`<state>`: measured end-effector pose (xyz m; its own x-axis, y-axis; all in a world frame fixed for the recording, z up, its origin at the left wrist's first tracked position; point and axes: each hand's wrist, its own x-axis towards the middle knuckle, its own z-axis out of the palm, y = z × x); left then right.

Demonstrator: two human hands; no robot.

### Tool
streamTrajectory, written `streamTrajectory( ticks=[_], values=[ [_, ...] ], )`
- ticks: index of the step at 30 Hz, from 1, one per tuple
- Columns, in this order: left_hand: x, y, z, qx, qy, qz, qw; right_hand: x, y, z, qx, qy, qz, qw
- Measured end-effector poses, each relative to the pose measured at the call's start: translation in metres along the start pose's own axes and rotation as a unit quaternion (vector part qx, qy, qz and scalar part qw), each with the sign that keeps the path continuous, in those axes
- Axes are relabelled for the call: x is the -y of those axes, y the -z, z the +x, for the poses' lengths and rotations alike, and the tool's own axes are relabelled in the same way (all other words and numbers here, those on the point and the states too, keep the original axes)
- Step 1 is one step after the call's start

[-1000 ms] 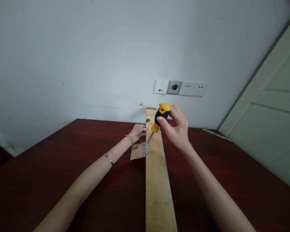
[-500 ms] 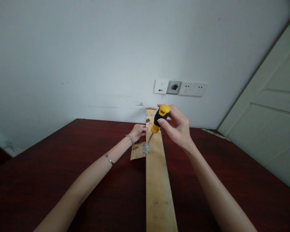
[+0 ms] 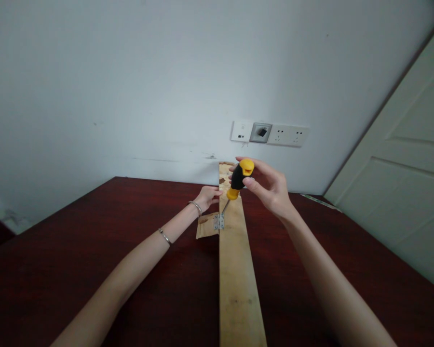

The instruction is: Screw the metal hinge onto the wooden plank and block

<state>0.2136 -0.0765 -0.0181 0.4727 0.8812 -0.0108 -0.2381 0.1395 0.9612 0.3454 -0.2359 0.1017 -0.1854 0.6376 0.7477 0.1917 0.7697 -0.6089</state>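
My right hand (image 3: 269,185) holds a yellow and black screwdriver (image 3: 239,176) by its handle, thumb on the near side. The shaft slants down to the upper part of a metal hinge (image 3: 219,221). That hinge spans a long wooden board (image 3: 237,270) and a short wooden piece (image 3: 206,227) at the board's left side. Farther up, my left hand (image 3: 208,196) grips the board's left edge, its fingertips on the top face and the other fingers partly hidden. Whether the screwdriver tip sits in a screw is too small to tell.
The board lies on a dark red tabletop (image 3: 159,299) and reaches toward a white wall (image 3: 148,86). Sockets and switches (image 3: 287,135) are set in the wall behind. A thin pale strip (image 3: 321,202) lies near the back right edge, beside a white panelled door (image 3: 405,173).
My right hand's fingers have loosened and shifted around the screwdriver handle, the thumb moving slightly right. My left hand and the board stay in place; the view shifts slightly.
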Motion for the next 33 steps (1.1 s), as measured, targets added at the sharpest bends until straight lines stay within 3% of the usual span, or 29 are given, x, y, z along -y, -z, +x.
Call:
streamTrajectory(
  ticks=[7, 14, 21, 33],
  values=[
    [-0.007, -0.002, -0.01, 0.024, -0.005, 0.014, 1.0, -0.004, 0.004, -0.003, 0.025, -0.013, 0.032, 0.999],
    [-0.003, -0.003, -0.007, 0.004, -0.006, 0.004, 1.0, -0.004, 0.008, 0.005, 0.07, -0.02, 0.036, 0.997],
    [-0.002, -0.004, -0.004, -0.026, -0.008, 0.003, 1.0, -0.01, -0.002, 0.007, 0.01, 0.044, -0.056, 0.997],
    [-0.006, -0.006, -0.011, 0.022, -0.024, -0.017, 0.999, -0.002, -0.016, -0.007, -0.04, 0.082, -0.143, 0.985]
  ],
)
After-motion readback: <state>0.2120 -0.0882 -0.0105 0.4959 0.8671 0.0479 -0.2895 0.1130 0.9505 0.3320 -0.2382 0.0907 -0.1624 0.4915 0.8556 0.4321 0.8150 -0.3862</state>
